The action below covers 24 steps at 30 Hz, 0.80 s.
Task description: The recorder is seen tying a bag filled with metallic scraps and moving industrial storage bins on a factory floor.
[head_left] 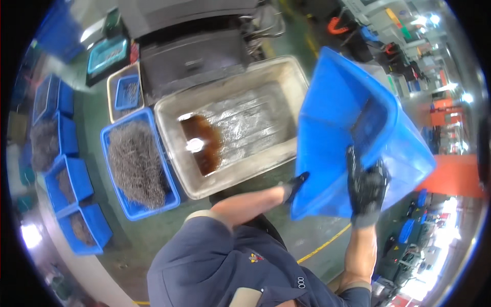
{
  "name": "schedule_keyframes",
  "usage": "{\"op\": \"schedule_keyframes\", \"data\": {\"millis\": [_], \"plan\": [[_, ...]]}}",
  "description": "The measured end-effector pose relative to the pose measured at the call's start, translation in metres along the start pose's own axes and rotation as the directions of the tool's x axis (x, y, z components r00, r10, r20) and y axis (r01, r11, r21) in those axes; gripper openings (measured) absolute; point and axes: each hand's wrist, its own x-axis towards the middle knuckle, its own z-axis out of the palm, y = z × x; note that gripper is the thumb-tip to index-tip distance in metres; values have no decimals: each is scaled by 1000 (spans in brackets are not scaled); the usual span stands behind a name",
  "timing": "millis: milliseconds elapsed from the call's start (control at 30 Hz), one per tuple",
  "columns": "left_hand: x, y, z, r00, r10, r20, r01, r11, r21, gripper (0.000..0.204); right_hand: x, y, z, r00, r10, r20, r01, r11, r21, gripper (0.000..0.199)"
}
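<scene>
A large blue plastic bin [327, 128] hangs tilted to the right of the tub, its mouth facing me. Its inside looks mostly bare, with a dark patch on one wall. My right hand [367, 187], in a black glove, is closed on the bin's near rim. At the bin's lower left corner, my left hand [295, 187] grips the edge, also black-gloved; the bin hides part of its fingers. Beside the bin sits a worn off-white tub [240, 176] with a shallow pool of brown liquid [207, 151] at its left end.
Left of the tub stands a blue crate [175, 197] heaped with thin grey metal shavings. Several more blue bins [92, 217] line the far left, some holding shavings. A dark machine [192, 59] stands behind the tub. A yellow line [327, 240] runs along the green floor.
</scene>
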Motion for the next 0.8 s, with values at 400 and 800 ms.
{"op": "schedule_keyframes", "data": {"millis": [400, 800], "plan": [[-30, 2, -3, 767, -390, 510, 549, 811, -205, 71, -30, -8, -19, 999, 20, 46, -8, 973, -232, 22], [-30, -78, -17, 998, -58, 29, 63, 978, -201, 66, -50, 20, 4, 995, 85, 56, -70, 972, -225, 25]]}}
